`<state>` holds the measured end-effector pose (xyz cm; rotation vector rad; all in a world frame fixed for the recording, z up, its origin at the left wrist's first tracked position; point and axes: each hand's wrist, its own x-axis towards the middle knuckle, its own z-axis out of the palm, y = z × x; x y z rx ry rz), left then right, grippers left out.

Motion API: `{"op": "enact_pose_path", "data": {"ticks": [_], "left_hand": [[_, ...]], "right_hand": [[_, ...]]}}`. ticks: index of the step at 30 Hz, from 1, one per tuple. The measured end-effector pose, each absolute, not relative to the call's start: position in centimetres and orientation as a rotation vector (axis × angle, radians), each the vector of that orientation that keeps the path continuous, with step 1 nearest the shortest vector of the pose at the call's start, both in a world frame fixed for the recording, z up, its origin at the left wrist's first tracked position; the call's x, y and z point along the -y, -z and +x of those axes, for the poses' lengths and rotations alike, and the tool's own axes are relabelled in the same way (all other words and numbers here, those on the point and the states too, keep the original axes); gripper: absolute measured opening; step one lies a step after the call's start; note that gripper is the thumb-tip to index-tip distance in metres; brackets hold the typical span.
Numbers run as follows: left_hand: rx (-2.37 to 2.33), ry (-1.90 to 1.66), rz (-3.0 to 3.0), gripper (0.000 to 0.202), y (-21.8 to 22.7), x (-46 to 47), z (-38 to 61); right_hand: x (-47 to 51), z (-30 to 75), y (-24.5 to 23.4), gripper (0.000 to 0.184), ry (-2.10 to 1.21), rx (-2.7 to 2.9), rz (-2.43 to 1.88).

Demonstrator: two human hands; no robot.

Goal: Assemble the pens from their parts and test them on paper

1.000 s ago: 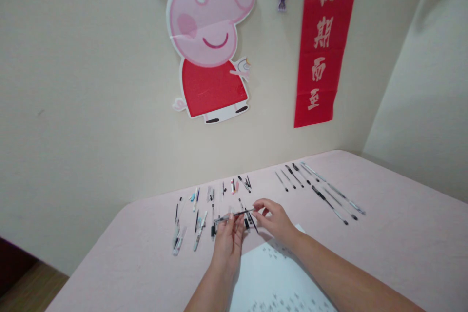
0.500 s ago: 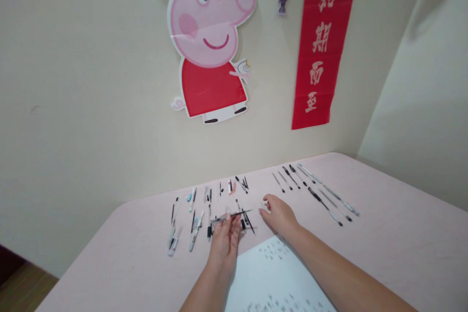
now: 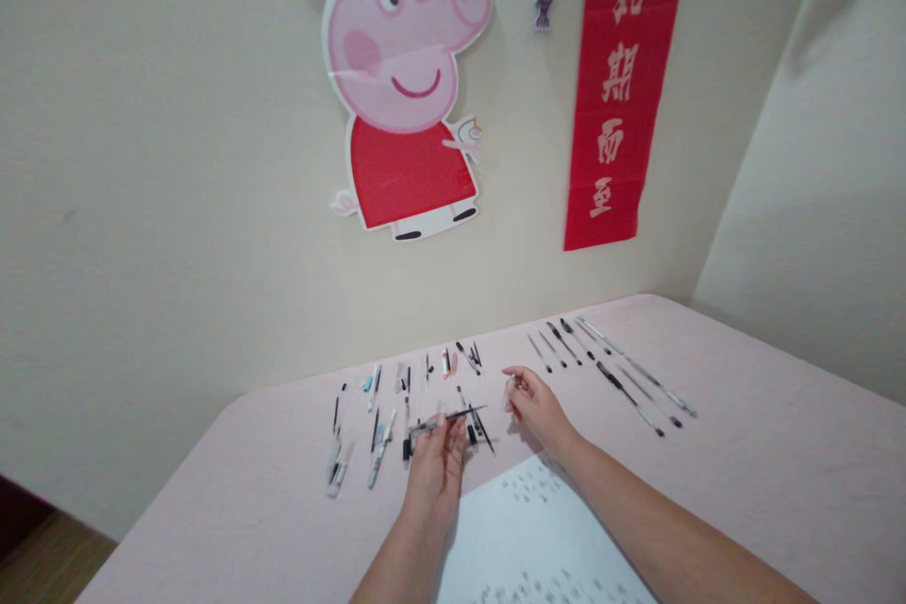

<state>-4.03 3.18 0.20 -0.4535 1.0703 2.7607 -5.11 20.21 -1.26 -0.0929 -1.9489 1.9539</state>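
Observation:
My left hand [image 3: 437, 461] is closed in a pinch on a thin black pen refill [image 3: 453, 416], held level just above the pink table [image 3: 743, 453]. My right hand [image 3: 536, 406] is raised a little to the right of it, thumb and forefinger pinched on a small clear pen part [image 3: 511, 386]. Under and around both hands lie several loose pen parts [image 3: 378, 425] in rows: barrels, caps, tips and refills.
A row of several whole pens [image 3: 615, 366] lies at the back right of the table. A white printed sheet [image 3: 538, 538] lies under my forearms. The wall behind carries a cartoon pig cutout [image 3: 407, 85] and a red banner [image 3: 619, 85].
My right hand let go of the refill's right end, moved right and back, and lifted a small clear part off the table. My left hand kept holding the refill in place.

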Motion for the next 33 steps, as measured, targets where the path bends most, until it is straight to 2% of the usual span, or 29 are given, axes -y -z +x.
{"op": "enact_pose_path", "data": {"ticks": [3, 7, 16, 33], "left_hand": [[-1.054, -2.782, -0.453, 0.020, -0.3, -3.3, -4.0], [-1.067, -2.775, -0.455, 0.022, -0.3, -3.3, -4.1], [-1.066, -2.770, -0.416, 0.021, -0.2, -3.2, -4.0], [-1.080, -2.751, -0.454, 0.021, -0.4, -3.2, -3.9]], "right_hand": [[-19.9, -4.8, 0.6, 0.024, -2.229, 1.763, -0.123], [-19.6, -4.7, 0.2, 0.025, -2.365, 1.590, -0.121], [-19.0, -4.3, -0.2, 0.027, -2.436, 1.517, -0.118], [-18.8, -4.2, -0.2, 0.028, -2.370, 1.595, -0.082]]}}
